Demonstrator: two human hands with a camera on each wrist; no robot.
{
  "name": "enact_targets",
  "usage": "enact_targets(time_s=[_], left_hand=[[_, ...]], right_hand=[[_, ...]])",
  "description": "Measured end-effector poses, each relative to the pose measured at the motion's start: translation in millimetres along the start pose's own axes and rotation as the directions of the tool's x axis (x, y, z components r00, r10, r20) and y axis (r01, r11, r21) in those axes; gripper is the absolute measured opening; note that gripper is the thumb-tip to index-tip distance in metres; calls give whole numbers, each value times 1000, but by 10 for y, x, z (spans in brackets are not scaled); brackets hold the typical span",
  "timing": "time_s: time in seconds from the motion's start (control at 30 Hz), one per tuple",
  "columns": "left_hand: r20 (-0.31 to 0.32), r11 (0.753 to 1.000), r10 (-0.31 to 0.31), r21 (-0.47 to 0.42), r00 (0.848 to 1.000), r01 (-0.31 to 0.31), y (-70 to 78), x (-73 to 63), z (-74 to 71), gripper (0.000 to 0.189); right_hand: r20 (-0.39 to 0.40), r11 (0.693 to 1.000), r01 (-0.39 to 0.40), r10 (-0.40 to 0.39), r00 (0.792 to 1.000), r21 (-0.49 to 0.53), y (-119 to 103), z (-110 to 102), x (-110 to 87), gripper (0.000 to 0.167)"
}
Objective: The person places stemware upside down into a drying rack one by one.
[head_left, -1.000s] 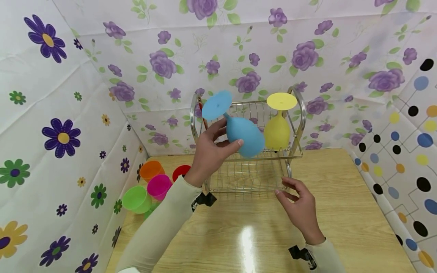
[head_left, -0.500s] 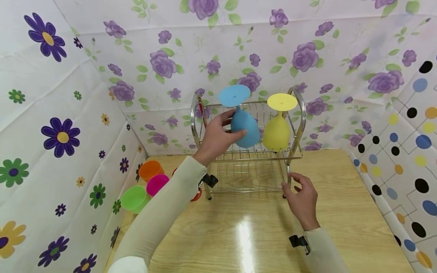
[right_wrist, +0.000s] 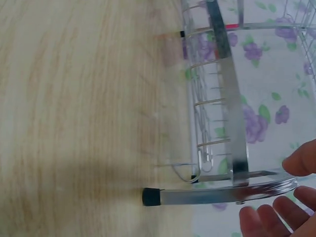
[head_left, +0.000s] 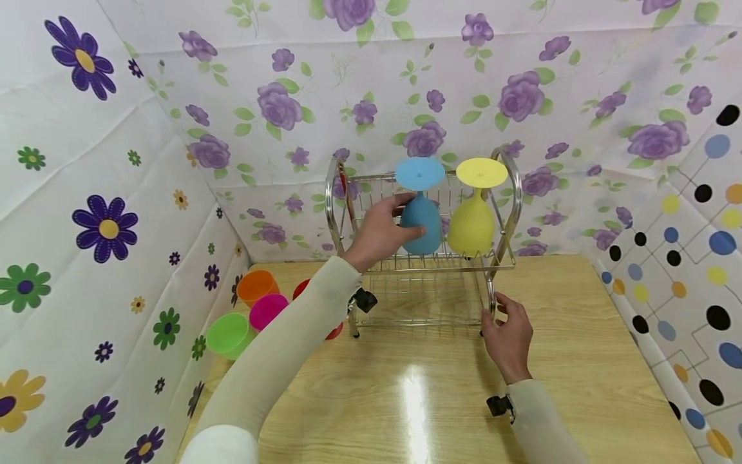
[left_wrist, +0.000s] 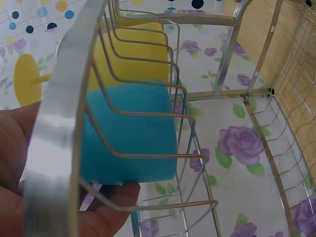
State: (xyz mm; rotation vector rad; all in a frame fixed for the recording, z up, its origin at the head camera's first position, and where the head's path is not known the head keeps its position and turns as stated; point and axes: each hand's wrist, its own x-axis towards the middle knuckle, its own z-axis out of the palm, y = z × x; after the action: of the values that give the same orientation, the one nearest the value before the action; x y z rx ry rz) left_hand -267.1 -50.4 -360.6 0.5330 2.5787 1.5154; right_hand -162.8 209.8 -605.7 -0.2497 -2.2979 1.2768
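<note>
My left hand [head_left: 385,229] holds a blue plastic goblet [head_left: 422,225] by its bowl, thumb in front and fingers behind. The goblet stands upside down, foot uppermost, at the upper tier of a two-tier metal dish rack [head_left: 429,269]. Just right of it stands an upside-down yellow goblet [head_left: 471,225]. In the left wrist view, both the blue bowl [left_wrist: 133,136] and the yellow bowl [left_wrist: 133,54] show behind the rack's wires. My right hand [head_left: 510,335] pinches the rack's right leg [right_wrist: 222,193], its thumb and fingers on opposite sides of the metal.
Orange [head_left: 257,288], magenta [head_left: 268,312] and light green [head_left: 230,335] cups cluster left of the rack on the wooden table [head_left: 440,399]. A red cup [head_left: 300,288] is partly hidden behind my left sleeve. Patterned cloth walls [head_left: 278,142] rise behind and at both sides.
My left hand has brought the blue goblet rightward, from tilted to upright upside down beside the yellow one. My right hand has moved slightly right and closed in on the rack's leg.
</note>
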Motion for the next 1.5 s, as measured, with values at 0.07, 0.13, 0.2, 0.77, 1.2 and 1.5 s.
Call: enact_targets(time_s=[0.07,0.13,0.2,0.77,1.2,1.5], left_hand=[[7,1000,-5,-7,1000,6,-8,10,29,71],[14,1000,-12,-10,1000,13,-15,19,52,71],[19,1000,-20,-14,1000,20,-24,27,66,71],[45,999,-43,-22,998,44,-60,9,51,76],[-65,995,14,-93,998,-20,-17,-205,-152,65],[-195,985,106,-115,975,-130,38,-638,-331,53]], right_hand=[[-10,1000,18,-18,1000,1,22,7,-4,42],[-15,999,36,-36,999,0,45,11,-5,42],[-20,999,52,-52,998,-6,63,15,-5,43],[-15,999,47,-47,999,-19,66,-20,18,41],[-5,1000,13,-13,1000,-18,98,-40,37,41],[-8,1000,21,-21,1000,-13,114,-29,36,41]])
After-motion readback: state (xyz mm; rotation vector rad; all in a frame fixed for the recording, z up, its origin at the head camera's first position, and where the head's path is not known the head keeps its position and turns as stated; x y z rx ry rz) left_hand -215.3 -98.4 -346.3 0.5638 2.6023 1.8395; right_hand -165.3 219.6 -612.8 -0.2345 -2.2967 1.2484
